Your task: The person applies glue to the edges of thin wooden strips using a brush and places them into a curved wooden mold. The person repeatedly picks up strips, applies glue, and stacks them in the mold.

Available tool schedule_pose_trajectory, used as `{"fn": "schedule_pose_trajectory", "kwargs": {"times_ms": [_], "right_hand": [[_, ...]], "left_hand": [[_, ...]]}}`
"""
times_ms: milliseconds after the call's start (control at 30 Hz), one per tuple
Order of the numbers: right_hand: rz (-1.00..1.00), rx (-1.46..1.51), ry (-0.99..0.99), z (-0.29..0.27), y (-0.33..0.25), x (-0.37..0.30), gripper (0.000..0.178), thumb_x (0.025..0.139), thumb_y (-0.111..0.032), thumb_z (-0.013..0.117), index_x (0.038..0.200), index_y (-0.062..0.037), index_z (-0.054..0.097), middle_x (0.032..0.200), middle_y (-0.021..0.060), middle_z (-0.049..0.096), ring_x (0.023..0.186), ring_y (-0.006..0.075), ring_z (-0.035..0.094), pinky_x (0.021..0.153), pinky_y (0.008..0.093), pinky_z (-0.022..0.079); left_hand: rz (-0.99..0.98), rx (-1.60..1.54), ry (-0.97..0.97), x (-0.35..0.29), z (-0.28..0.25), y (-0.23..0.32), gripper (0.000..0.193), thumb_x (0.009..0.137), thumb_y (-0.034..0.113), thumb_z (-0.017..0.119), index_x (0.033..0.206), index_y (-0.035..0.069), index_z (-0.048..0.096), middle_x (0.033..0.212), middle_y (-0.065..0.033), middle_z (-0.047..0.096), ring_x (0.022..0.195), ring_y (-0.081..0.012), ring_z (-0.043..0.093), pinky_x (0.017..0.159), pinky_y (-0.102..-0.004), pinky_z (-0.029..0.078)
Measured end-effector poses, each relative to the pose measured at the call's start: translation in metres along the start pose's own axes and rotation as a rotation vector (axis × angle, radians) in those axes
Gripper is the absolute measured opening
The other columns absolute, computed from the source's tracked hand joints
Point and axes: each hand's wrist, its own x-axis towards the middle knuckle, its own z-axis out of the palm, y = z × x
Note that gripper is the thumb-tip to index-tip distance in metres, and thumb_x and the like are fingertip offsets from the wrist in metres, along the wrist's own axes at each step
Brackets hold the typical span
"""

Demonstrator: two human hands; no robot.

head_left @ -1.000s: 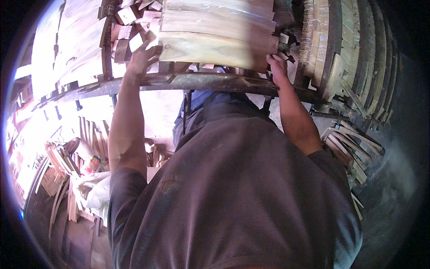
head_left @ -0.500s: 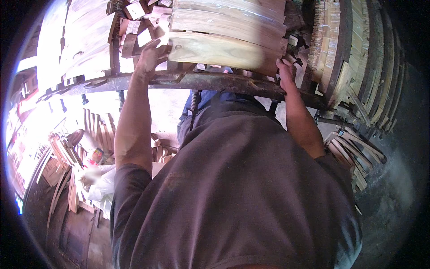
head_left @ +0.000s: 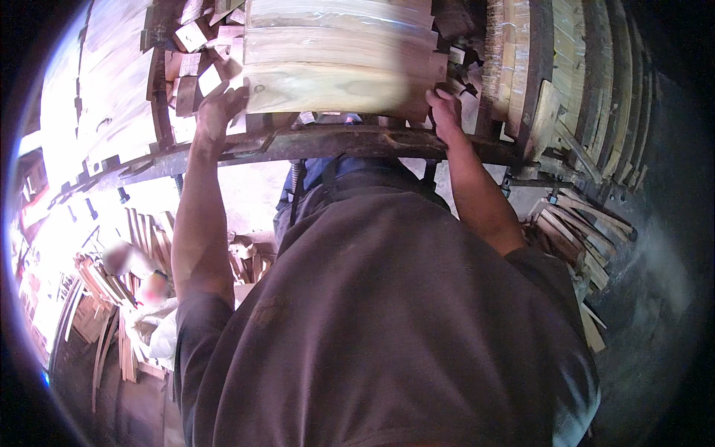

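A pale wooden board (head_left: 320,91) with a dark knot near its left end lies crosswise in front of me, nearest in a row of boards (head_left: 335,51). Its far edge meets the board behind it. My left hand (head_left: 219,113) is closed on its left end, the fingers partly hidden. At the other end, my right hand (head_left: 445,113) grips the board with thumb and curled fingers. A dark metal bar (head_left: 335,141) runs below the boards, between them and my body.
Wood offcuts (head_left: 192,36) lie heaped left of the boards. More panels stand to the left (head_left: 112,82) and upright dark bars with wood between them to the right (head_left: 588,89). Bundles of thin strips lie low at left (head_left: 104,279) and right (head_left: 577,238). Bolts (head_left: 296,179) hang under the bar.
The dark gap between the front board and the one behind it has closed. Both hands stay on the board's ends. The whole scene has shifted left in view.
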Motion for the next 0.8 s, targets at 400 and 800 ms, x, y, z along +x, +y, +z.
{"fn": "schedule_pose_trajectory", "kwargs": {"times_ms": [400,800], "right_hand": [[-0.062,0.060,0.133,0.010,0.022,0.009,0.037,0.088,-0.023,0.065,0.112,0.0066,0.063,0.103,0.0070,0.065,0.096,0.0156,0.056,0.088,0.0284,0.043],[-0.089,-0.042,0.049,0.005,0.004,0.000,0.035,0.089,-0.026,0.063,0.109,0.0024,0.065,0.101,0.0045,0.065,0.094,0.0147,0.056,0.086,0.0294,0.043]], "left_hand": [[0.021,-0.036,-0.075,0.011,-0.012,-0.012,0.046,0.100,0.023,0.043,0.138,-0.004,0.043,0.131,-0.0165,0.055,0.119,-0.0261,0.055,0.103,-0.0367,0.041],[0.051,0.145,-0.105,0.010,-0.014,-0.014,0.044,0.101,0.022,0.041,0.136,-0.003,0.044,0.130,-0.0169,0.056,0.122,-0.0261,0.054,0.104,-0.0383,0.040]]}}
